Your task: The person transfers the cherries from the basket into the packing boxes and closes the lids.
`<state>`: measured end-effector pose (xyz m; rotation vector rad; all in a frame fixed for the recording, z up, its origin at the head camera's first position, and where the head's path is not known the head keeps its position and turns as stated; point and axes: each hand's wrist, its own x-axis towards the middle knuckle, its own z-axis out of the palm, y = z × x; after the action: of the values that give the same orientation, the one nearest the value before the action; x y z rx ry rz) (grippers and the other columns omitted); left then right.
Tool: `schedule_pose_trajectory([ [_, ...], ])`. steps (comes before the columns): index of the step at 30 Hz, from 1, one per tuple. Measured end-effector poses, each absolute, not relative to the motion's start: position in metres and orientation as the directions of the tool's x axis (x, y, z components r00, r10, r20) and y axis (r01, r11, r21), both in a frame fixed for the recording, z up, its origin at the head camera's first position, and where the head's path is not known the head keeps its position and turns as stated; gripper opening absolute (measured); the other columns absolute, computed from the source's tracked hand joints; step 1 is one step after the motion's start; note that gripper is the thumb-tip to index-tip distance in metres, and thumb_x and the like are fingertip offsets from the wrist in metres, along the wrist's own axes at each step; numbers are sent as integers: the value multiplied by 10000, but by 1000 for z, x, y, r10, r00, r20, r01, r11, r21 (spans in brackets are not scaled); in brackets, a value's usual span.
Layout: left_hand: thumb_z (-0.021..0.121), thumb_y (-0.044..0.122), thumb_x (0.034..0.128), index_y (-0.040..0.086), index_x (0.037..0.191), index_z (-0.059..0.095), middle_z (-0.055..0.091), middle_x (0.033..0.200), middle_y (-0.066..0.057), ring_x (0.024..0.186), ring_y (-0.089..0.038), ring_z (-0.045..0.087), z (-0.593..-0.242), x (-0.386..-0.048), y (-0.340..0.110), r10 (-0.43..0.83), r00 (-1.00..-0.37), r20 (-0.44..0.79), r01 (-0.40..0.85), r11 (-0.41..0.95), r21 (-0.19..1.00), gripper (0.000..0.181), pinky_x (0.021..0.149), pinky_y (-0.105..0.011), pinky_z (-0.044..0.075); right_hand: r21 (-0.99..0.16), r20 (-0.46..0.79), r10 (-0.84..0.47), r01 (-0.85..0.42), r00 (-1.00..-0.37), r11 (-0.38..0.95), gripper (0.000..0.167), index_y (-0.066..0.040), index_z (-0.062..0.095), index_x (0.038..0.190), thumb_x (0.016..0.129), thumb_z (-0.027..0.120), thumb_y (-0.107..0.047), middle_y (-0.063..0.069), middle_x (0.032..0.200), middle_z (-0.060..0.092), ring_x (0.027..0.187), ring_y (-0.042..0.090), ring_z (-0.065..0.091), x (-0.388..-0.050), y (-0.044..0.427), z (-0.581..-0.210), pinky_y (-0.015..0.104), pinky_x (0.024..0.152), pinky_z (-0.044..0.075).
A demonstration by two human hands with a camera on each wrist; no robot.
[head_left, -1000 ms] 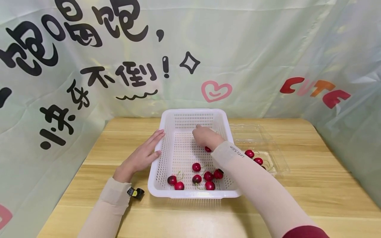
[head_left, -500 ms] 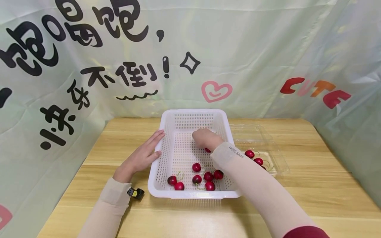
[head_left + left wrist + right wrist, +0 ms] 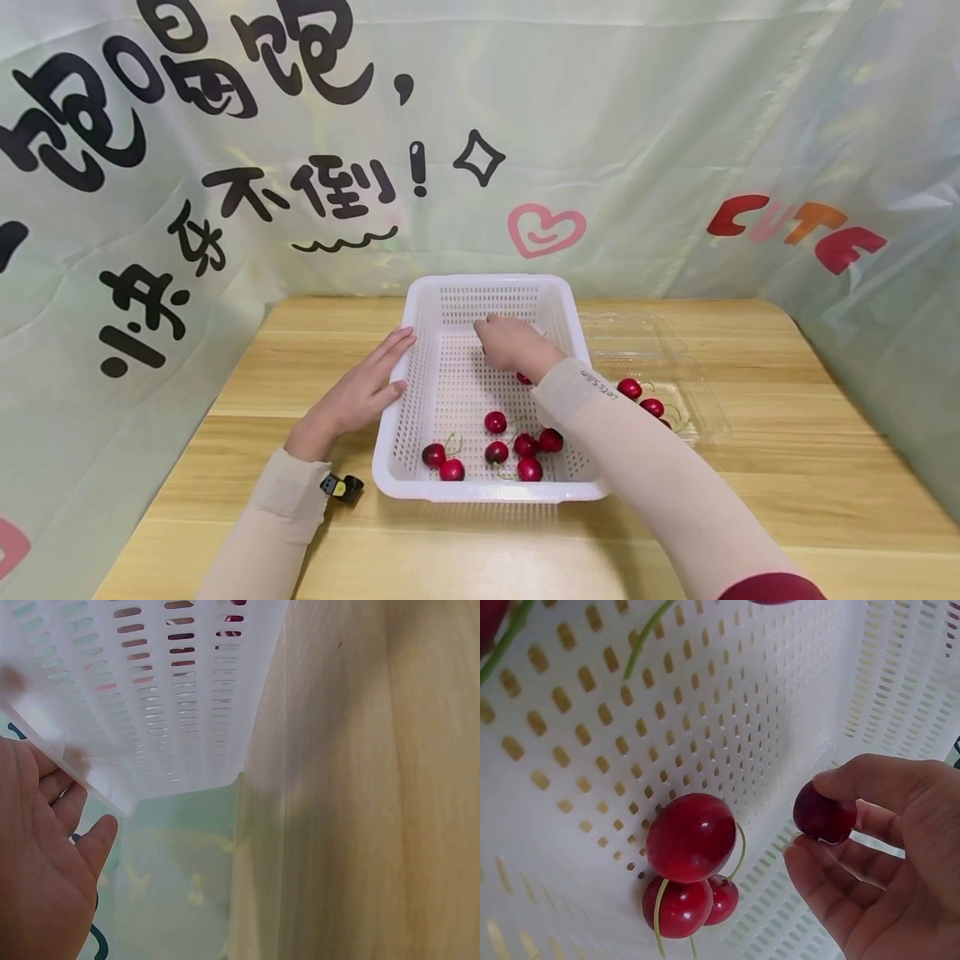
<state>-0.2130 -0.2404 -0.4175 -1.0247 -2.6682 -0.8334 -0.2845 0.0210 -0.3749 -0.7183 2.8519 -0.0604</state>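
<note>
A white perforated plastic basket (image 3: 495,492) stands on the table. My left hand (image 3: 356,393) rests on its left rim, fingers extended; the left wrist view shows the fingers (image 3: 71,806) against the basket edge. Inside, toward the back, is my right hand (image 3: 513,343). In the right wrist view it pinches a dark red cherry (image 3: 823,816) between thumb and fingers, above the basket floor. Three cherries (image 3: 691,838) with green stems lie clustered beside that hand. Several more cherries (image 3: 526,445) lie at the basket's near end. From the head view, the pinched cherry is hidden.
To the basket's right, partly behind the right forearm, lies a clear plastic clamshell box (image 3: 701,392) with a few cherries (image 3: 629,388). A small black object (image 3: 342,487) with a yellow mark is at the left wrist. A printed curtain (image 3: 637,167) surrounds the wooden table (image 3: 810,467).
The right hand has dipped slightly, then risen and shifted a little left inside the basket. My left hand and the basket have stayed in place.
</note>
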Motion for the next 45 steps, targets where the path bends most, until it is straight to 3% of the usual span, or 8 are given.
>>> schedule_pose_trajectory([
  [3,484,225,979,-7,1519,284,199,1603,-144,1467,-327,169,-417,-212,-240,567,-752,336,657,611,441,621,1114,-563,268,-77,-170,-478,-472,-862,878,504,-59,474,1437,951,573,-148,144,1364,539,1188,276,561,-285,20,-373,414,1019,445],
  [10,490,211,971,-11,1518,284,198,1605,-136,1468,-322,166,-417,-212,-240,567,-751,338,658,607,446,626,1122,-551,261,-50,-96,-497,-495,-862,868,438,-54,526,1374,958,576,-183,122,1198,600,1014,248,606,-285,19,-371,409,913,509],
  [15,487,212,970,-4,1521,283,197,1608,-128,1470,-315,164,-416,-212,-240,564,-755,336,654,610,447,626,1123,-548,262,0,-29,-521,-521,-853,853,389,-59,565,1311,950,581,-202,107,1160,614,1022,259,583,-283,20,-367,417,891,512],
  [20,484,216,971,-2,1523,281,191,1611,-122,1471,-311,162,-417,-212,-240,562,-759,329,649,615,447,627,1127,-541,256,76,43,-556,-552,-830,830,297,-86,615,1178,910,607,-212,66,1064,624,983,262,573,-280,21,-362,443,861,485],
  [28,486,216,974,-2,1523,280,190,1610,-127,1472,-309,156,-417,-212,-240,562,-763,320,645,621,445,625,1128,-538,256,88,132,-580,-574,-804,814,131,-126,604,996,874,605,-175,1,862,555,796,204,587,-274,22,-355,428,768,415],
  [35,486,220,982,14,1529,273,185,1611,-130,1471,-314,158,-415,-211,-240,556,-770,314,636,624,453,622,1124,-549,255,95,178,-627,-621,-758,778,149,-119,603,1018,880,621,-172,21,931,568,834,230,569,-266,25,-345,432,801,438],
  [45,487,233,990,36,1535,274,180,1616,-103,1472,-301,161,-417,-212,-240,554,-772,313,634,624,458,618,1118,-555,266,167,306,-700,-688,-645,706,101,-104,581,944,852,618,-120,25,865,517,764,214,562,-249,35,-326,404,757,409],
])
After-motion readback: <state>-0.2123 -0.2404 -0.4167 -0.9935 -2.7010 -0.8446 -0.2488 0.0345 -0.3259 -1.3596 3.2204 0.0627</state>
